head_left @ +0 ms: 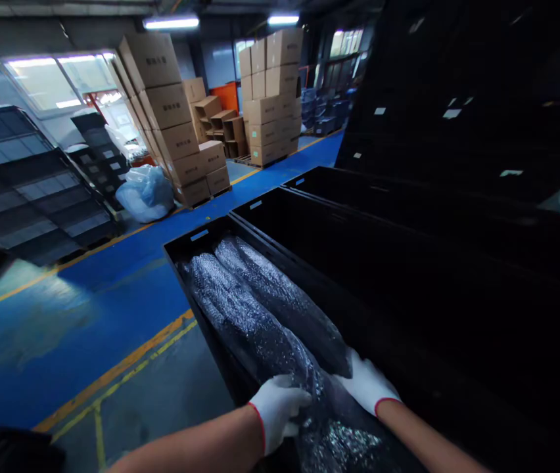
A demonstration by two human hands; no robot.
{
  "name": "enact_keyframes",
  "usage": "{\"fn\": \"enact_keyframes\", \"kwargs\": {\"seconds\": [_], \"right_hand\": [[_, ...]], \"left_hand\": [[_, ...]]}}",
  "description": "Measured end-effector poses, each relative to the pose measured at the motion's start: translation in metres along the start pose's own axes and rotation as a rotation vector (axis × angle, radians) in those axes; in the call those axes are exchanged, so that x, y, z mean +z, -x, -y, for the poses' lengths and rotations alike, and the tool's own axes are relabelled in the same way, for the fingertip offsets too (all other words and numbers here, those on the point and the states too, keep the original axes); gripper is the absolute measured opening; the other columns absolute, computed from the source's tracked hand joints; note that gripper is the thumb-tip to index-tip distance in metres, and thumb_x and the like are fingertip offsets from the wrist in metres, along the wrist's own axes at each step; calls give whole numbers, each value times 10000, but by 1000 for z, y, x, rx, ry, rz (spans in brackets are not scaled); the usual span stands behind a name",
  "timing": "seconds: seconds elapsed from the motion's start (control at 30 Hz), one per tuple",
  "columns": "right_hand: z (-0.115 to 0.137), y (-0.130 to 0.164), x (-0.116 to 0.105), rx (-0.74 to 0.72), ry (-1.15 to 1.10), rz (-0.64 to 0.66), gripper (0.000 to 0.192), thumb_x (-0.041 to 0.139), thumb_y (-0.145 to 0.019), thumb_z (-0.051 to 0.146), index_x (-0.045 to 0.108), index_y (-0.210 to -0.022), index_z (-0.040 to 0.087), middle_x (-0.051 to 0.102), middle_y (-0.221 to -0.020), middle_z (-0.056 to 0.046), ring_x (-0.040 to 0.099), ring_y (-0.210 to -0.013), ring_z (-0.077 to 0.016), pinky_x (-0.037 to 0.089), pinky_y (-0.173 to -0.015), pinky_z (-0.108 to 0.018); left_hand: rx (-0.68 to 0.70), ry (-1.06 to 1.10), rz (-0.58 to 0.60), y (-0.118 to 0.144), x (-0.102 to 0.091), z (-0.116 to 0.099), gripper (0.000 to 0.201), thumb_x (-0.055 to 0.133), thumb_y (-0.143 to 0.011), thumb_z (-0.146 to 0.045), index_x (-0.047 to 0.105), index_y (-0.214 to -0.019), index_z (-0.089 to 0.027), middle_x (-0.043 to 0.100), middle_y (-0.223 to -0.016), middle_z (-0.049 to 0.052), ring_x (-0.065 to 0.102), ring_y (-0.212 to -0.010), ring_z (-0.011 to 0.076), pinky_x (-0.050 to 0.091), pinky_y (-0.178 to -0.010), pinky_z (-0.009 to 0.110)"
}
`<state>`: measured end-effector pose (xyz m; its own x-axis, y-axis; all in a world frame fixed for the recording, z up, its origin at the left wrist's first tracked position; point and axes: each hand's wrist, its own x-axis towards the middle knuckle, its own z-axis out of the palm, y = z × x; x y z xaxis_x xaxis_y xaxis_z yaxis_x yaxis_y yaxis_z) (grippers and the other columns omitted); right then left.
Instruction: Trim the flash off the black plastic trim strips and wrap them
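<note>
Bubble-wrapped bundles (260, 309), long and silvery under the dim light, are lying lengthwise side by side inside a black plastic crate (196, 240) at the left end of a row of similar black crates (359, 217). Both hands are wearing white gloves with red cuffs and are resting on the near ends of the bundles. The left hand (277, 407) is curling its fingers over the wrap at the crate's near left edge, gripping a fold of the plastic, while the right hand (366, 384) is lying flatter, fingers together, pressing against the end of the right-hand bundle; whether it is actually closing on the wrap I cannot tell. More crinkled bubble wrap (344, 447) is bunching up between the two forearms at the bottom of the view. Beyond the crate, a blue floor lane (127, 289) edged with yellow lines is running toward the back of the hall. Stacks of brown cardboard boxes (171, 118) are standing on pallets beside it, with a second stack (273, 92) farther back. A clear plastic bag (144, 194) is sitting at the foot of the nearer stack, and dark racked trays (33, 190) are leaning at the left.
</note>
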<state>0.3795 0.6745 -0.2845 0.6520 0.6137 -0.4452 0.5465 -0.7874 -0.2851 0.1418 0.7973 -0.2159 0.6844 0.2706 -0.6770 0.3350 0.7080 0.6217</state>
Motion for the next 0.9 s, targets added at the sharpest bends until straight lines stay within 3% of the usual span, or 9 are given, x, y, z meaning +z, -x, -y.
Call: {"fn": "enact_keyframes", "kwargs": {"seconds": [0.1,0.2,0.3,0.43,0.5,0.57,0.67,0.73,0.9], "right_hand": [[8,29,9,-147,137,-167,560,564,-1038,379,645,-1527,118,662,-1498,-285,650,-1384,-452,507,-1132,-566],[16,76,26,-244,-49,-1,504,566,-1043,448,709,-1435,165,720,-1450,-215,677,-1369,-376,493,-1186,-478],[31,129,64,-112,-242,176,559,681,-936,410,683,-1448,184,731,-1453,-189,682,-1378,-364,502,-1175,-442],[64,167,106,-203,-577,348,390,694,-848,333,762,-1214,213,824,-1209,-92,749,-1203,-326,562,-1023,-380],[75,164,104,-250,-679,395,318,660,-876,348,774,-1114,171,822,-1071,-61,755,-1071,-292,572,-939,-352],[78,152,88,-245,-580,393,315,590,-962,375,787,-1044,143,791,-934,-30,736,-932,-244,566,-845,-314],[71,143,57,-142,-296,255,333,602,-1007,388,816,-964,136,750,-818,-19,705,-813,-232,532,-734,-303],[66,150,45,-26,-278,121,310,653,-981,371,824,-934,117,767,-842,-61,716,-837,-271,532,-740,-334],[61,187,38,134,-202,-193,250,731,-943,225,813,-1170,160,778,-1337,-173,692,-1280,-342,507,-1083,-450]], "left_hand": [[368,-627,100,29,-15,-31,507,823,-799,-302,795,-1301,-234,816,-1236,89,727,-1142,266,534,-1060,407],[706,-1257,4,42,-33,-45,300,732,-901,-256,844,-1178,-230,837,-1123,110,733,-1082,293,517,-1047,434],[789,-1570,-80,42,-46,-36,221,630,-1005,-252,832,-924,-215,812,-878,100,736,-853,260,525,-840,386],[968,-1617,-121,42,-53,-26,317,558,-1075,-275,809,-887,-226,790,-816,68,726,-797,228,497,-764,357],[1025,-1603,-132,42,-55,-28,310,562,-1071,-263,809,-888,-229,793,-813,56,727,-786,221,501,-759,351],[1079,-1597,-102,42,-56,-29,302,567,-1063,-259,812,-889,-232,807,-839,51,739,-800,225,515,-766,350],[1139,-1563,-87,42,-54,-27,319,545,-1064,-271,829,-925,-232,836,-923,58,770,-862,241,550,-809,348],[1143,-1529,-89,42,-54,-24,341,526,-1070,-313,848,-992,-231,852,-997,69,791,-917,253,572,-849,345],[915,-1593,-71,26,-51,-29,388,568,-1028,-503,873,-1038,-264,862,-1048,84,807,-893,297,591,-733,342]]}}
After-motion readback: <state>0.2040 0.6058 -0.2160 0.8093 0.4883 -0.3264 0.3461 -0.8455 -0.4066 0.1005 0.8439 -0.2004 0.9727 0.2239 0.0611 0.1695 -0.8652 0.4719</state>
